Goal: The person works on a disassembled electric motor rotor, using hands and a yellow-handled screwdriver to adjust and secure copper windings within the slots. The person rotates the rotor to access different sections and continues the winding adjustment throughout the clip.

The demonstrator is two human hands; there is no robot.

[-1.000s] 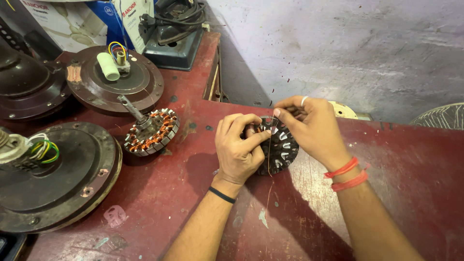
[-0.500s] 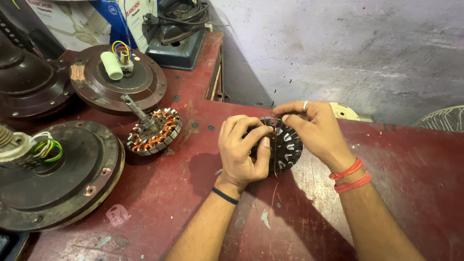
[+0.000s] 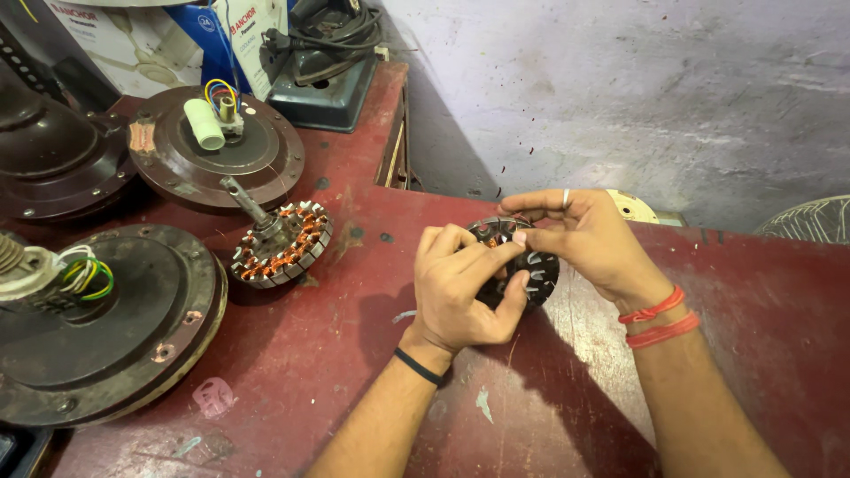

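Both hands are clamped on a dark round stator core (image 3: 531,264) held just above the red counter (image 3: 549,398): the left hand (image 3: 460,288) wraps its near edge, the right hand (image 3: 589,239) pinches its top. Fingers hide most of the core, so its windings are hard to make out. To the left, a copper-wound stator (image 3: 283,243) lies in full view, while a brown motor housing (image 3: 97,327) is cut off by the frame edge.

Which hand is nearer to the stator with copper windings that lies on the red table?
Left. The left hand is to the right of the copper-wound stator, apart from it, gripping a dark stator core. The right hand is farther right, beyond that core.
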